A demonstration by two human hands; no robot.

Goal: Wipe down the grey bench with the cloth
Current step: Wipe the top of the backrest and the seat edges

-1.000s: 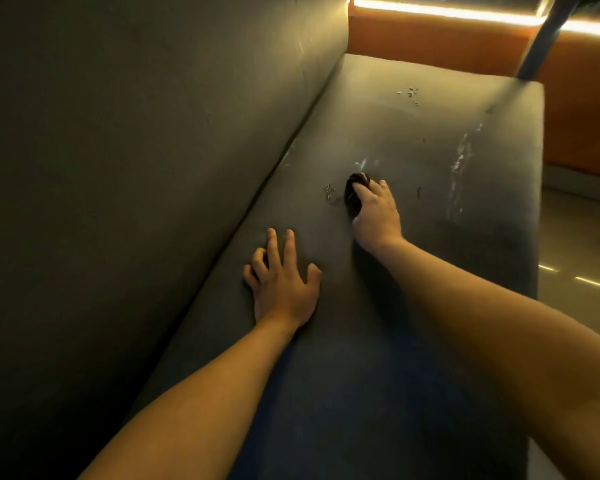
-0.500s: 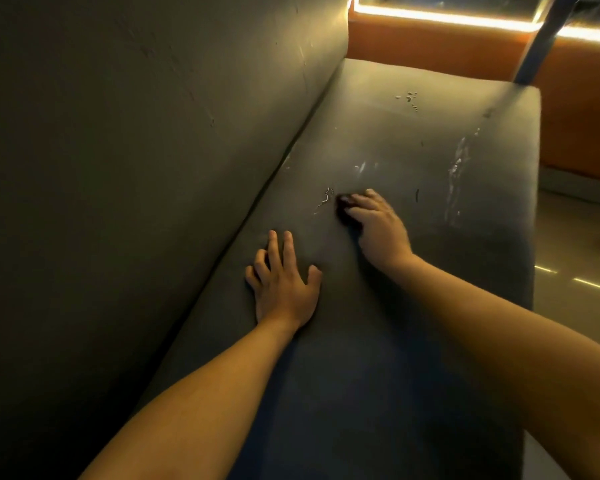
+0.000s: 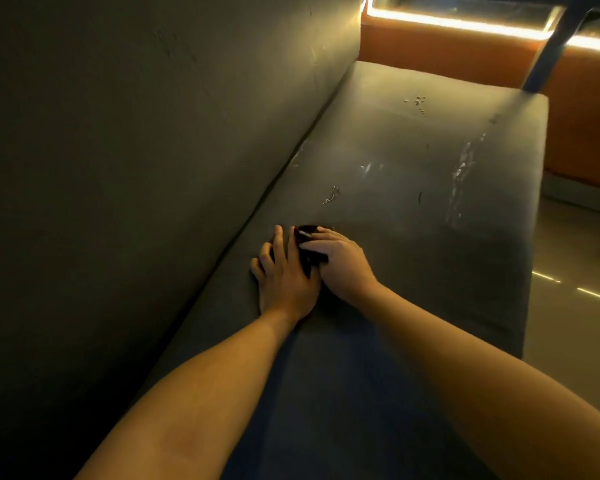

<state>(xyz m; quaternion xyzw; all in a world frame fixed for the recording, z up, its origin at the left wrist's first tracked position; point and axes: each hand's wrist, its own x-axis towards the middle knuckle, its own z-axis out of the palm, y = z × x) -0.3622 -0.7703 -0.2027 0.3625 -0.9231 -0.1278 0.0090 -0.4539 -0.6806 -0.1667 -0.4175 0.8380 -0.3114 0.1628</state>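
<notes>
The grey bench point(image 3: 413, 258) runs away from me, with its tall grey backrest point(image 3: 136, 150) on the left. My left hand point(image 3: 283, 275) lies flat on the seat, fingers straight. Right beside it and touching it, my right hand point(image 3: 343, 265) grips a small dark cloth point(image 3: 309, 245) and presses it onto the seat. Most of the cloth is hidden under my fingers. Pale smears point(image 3: 459, 178) and small crumbs point(image 3: 418, 102) mark the seat farther ahead, and a thin thread-like bit point(image 3: 331, 195) lies just beyond my hands.
An orange wall point(image 3: 465, 57) with a bright light strip point(image 3: 458, 20) closes off the bench's far end. A dark slanted post point(image 3: 551, 46) stands there. Pale floor point(image 3: 575, 289) lies to the right of the bench edge.
My right hand has drawn the cloth back along the seat toward me and to the left, ending against my left hand. My left hand has stayed flat in place.
</notes>
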